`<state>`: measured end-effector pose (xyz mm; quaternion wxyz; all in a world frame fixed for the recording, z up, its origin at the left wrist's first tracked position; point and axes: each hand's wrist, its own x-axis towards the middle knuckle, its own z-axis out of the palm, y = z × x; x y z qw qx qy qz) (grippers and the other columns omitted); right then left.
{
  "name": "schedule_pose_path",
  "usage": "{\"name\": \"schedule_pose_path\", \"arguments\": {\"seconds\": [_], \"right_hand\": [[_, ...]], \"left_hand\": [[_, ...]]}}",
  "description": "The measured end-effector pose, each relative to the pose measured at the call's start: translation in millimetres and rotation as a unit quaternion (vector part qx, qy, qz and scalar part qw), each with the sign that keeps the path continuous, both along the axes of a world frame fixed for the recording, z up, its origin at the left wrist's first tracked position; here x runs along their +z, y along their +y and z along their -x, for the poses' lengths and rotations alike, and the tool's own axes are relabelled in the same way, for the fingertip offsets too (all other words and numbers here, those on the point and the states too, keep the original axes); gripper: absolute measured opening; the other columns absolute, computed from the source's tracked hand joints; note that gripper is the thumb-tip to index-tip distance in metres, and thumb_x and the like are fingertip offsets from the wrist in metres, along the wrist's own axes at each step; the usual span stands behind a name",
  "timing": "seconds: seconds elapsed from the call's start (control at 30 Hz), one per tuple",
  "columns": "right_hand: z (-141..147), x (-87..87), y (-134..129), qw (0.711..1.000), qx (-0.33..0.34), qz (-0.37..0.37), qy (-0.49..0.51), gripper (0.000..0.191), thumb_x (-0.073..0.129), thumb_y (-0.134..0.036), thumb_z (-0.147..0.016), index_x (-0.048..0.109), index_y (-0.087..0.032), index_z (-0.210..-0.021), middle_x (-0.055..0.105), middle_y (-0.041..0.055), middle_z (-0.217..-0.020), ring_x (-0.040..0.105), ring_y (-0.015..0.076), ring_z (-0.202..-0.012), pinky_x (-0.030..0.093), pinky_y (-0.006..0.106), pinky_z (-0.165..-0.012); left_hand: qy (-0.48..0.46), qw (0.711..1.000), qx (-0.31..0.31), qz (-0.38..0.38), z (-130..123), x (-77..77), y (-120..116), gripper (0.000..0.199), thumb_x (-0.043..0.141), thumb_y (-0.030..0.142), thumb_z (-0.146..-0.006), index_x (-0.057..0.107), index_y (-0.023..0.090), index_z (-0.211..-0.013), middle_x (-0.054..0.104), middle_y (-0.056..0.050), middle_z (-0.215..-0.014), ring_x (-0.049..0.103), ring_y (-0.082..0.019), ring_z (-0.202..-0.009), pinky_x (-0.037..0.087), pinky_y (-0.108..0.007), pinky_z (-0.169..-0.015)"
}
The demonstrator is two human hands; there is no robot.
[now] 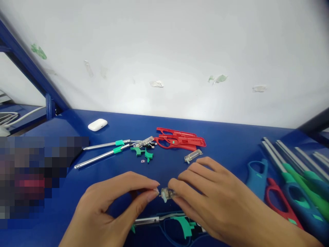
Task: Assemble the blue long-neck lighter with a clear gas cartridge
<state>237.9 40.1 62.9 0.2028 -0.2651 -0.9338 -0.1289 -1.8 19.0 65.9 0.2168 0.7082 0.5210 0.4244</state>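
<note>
My right hand [210, 195] is closed around a small transparent fuel tank [167, 195], whose pale valve end points left. My left hand [115, 202] pinches a tiny white piece [156, 189] between thumb and forefinger, just left of that valve. A narrow gap seems to separate the two. Beneath both hands lies a dark blue lighter shell half [164, 230], partly hidden. A green trigger [185, 225] and a metal lighter tube [147, 221] with a wire rest in or on it.
Behind my hands are red lighter shell halves [190, 140], another transparent tank [193, 156], green triggers [148, 155] and two metal tubes [102, 159] with wires. A white earbud case [97, 125] sits back left. Several long-necked lighters [303, 202] lie at right. A white wall [180, 51] rises behind.
</note>
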Motion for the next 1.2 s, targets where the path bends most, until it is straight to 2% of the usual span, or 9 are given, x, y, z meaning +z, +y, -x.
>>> {"name": "schedule_pose_path", "arguments": {"seconds": [0.23, 0.47, 1.0, 1.2], "right_hand": [[0, -1.4, 0, 1.0, 0.009, 0.013, -0.002, 0.017, 0.059, -0.008, -0.1, 0.068, -0.019, -0.109, 0.072, -0.0002, -0.091, 0.063, 0.0211, -0.081, 0.037, 0.041, -0.092], [-1, -2.4, 1, 1.0, 0.011, 0.018, -0.001, 0.014, 0.061, -0.011, -0.101, 0.067, -0.018, -0.112, 0.073, -0.0002, -0.093, 0.063, 0.0214, -0.081, 0.038, 0.042, -0.092], [-2, 0.4, 2, 1.0, 0.015, 0.007, 0.001, 0.021, 0.053, -0.006, -0.102, 0.069, -0.018, -0.11, 0.073, -0.0002, -0.09, 0.063, 0.021, -0.078, 0.038, 0.041, -0.089], [0, -1.2, 0, 1.0, 0.02, 0.015, 0.01, 0.023, 0.052, -0.006, -0.103, 0.071, -0.018, -0.106, 0.07, -0.0004, -0.086, 0.062, 0.021, -0.076, 0.039, 0.041, -0.09]], "left_hand": [[-0.012, 0.998, -0.007, 0.063, 3, -6.5, -8, 0.004, 0.08, 0.042, -0.088, 0.083, 0.041, -0.086, 0.083, 0.011, -0.084, 0.08, -0.01, -0.073, 0.059, -0.007, -0.072], [-0.015, 0.994, 0.013, 0.108, 3, -10.9, -9, 0.011, 0.076, 0.043, -0.092, 0.078, 0.035, -0.085, 0.078, 0.009, -0.08, 0.074, -0.01, -0.07, 0.057, -0.008, -0.066], [-0.06, 0.991, 0.001, 0.121, -5, -3.6, -5, 0.021, 0.077, 0.043, -0.089, 0.072, 0.028, -0.076, 0.069, 0.006, -0.067, 0.067, -0.012, -0.058, 0.055, -0.014, -0.054], [-0.06, 0.991, 0.014, 0.121, -2, -7.0, -10, 0.03, 0.075, 0.045, -0.091, 0.056, 0.028, -0.075, 0.067, 0.008, -0.068, 0.066, -0.012, -0.059, 0.053, -0.016, -0.053]]}}
